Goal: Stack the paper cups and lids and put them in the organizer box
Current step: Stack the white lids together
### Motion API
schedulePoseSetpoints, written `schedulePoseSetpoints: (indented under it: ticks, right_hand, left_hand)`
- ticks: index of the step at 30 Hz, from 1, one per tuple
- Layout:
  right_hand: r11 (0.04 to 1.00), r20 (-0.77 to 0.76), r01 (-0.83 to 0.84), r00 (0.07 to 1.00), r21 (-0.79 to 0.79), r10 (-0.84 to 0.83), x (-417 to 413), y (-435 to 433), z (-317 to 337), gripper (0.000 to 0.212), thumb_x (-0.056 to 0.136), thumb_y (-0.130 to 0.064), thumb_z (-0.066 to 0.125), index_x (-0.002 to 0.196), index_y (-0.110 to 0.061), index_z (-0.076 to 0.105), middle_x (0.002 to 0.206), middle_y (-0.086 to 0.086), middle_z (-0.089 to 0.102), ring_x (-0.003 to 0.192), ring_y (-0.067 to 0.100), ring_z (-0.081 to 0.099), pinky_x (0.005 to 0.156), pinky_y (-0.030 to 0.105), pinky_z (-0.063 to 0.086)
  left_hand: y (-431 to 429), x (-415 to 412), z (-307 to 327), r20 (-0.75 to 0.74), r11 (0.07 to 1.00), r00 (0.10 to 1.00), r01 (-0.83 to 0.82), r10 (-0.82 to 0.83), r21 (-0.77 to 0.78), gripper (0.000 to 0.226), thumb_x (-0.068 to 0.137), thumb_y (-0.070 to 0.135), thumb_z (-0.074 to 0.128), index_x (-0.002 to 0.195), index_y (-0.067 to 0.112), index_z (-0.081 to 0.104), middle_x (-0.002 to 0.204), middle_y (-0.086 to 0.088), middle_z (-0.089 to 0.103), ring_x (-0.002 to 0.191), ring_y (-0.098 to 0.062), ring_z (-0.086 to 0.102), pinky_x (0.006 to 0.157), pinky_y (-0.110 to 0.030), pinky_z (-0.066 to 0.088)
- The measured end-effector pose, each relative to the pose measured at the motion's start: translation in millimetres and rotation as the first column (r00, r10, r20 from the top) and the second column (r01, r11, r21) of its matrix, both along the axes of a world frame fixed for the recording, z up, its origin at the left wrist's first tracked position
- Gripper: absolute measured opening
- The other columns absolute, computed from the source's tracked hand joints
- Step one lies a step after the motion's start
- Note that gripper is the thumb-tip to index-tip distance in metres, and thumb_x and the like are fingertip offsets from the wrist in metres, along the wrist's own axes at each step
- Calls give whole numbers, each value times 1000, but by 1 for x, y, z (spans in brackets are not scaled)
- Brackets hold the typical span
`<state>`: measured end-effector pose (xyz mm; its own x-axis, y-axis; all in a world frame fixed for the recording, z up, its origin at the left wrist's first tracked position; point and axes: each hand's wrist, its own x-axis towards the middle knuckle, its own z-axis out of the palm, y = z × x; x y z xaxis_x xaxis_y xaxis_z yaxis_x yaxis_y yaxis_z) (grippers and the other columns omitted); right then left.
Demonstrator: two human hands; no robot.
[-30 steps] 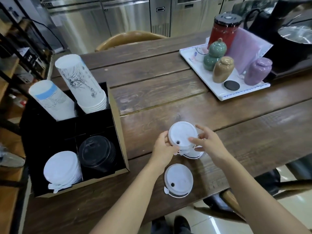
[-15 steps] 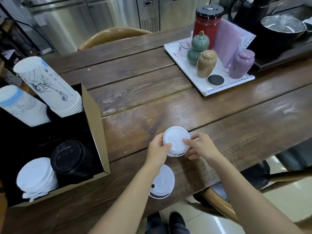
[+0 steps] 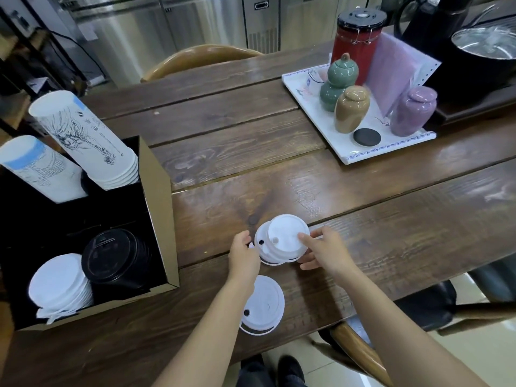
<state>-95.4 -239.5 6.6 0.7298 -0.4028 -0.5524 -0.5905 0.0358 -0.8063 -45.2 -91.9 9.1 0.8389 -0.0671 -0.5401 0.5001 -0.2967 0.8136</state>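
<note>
While both hands pinch a small stack of white lids near the tabletop's near edge, its top lid sits skewed. Left hand grips the left rim, right hand the right. Loose lid lies at the edge. Risk: uneven squeeze slides the stack apart before reaching the organizer box.

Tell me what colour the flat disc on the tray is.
Black; the disc shows best in the head view, on the white tray.
</note>
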Motion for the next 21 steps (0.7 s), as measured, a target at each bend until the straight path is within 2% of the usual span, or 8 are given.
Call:
schedulePoseSetpoints:
  ticks: [3,6,9,11,13,17,19,21]
  right_hand:
    - [998,-20,-15,1000,-65,14,3,6,-1,32,88,-32,60,102,-5,50,89,18,68,71,28,70,54,37,60]
    - [998,-38,-5,999,-62,3,7,6,-4,29,90,-28,58,104,-4,51,87,19,68,68,28,71,59,40,61]
    - [987,-18,87,996,132,-85,10,4,-2,28,92,-19,54,109,3,51,95,24,64,66,30,67,56,35,59]
    - [953,4,129,991,274,-136,11,5,2,22,94,-15,52,103,5,54,88,23,62,66,30,65,54,30,57]
    - [945,10,105,993,309,-114,12,9,4,20,94,-15,52,96,5,55,81,21,61,64,28,66,52,28,57]
    - [991,-58,-21,998,129,29,14,20,-2,28,91,-23,56,97,4,55,78,19,65,60,27,68,53,34,59]
    - [995,-96,-100,990,16,101,13,22,-1,30,89,-27,58,95,2,55,73,17,66,56,26,68,52,36,59]
    - [991,-123,-132,984,-14,130,14,22,0,32,87,-30,59,96,0,54,71,15,65,51,26,66,49,36,59]
  left_hand:
    - [4,-4,-4,12,990,989,144,-144,4,55,87,-3,55,134,23,40,123,2,47,108,-16,44,84,-32,41]
    - [8,-4,-12,20,973,974,222,-224,65,68,75,1,65,127,37,40,134,-1,43,117,-22,44,87,-37,50]
    - [9,-5,-13,6,934,956,287,-295,212,84,68,15,74,134,43,31,143,-3,34,131,-32,33,105,-52,38]
    - [10,-5,-13,-2,927,955,287,-295,241,93,71,19,76,144,38,21,148,-5,25,137,-34,23,110,-52,28]
    - [11,-4,-15,8,926,954,290,-301,242,98,73,21,77,147,35,14,151,-6,20,139,-34,18,111,-54,24]
    - [13,-4,-16,15,923,951,297,-310,245,102,72,22,78,148,35,11,151,-6,19,140,-33,16,112,-53,21]
    - [14,-4,-17,59,905,935,319,-348,282,98,73,19,77,147,32,14,152,-3,21,140,-30,15,113,-48,19]
    - [14,-5,-17,121,872,902,357,-415,334,94,74,17,76,146,28,18,152,1,23,140,-24,13,112,-43,16]
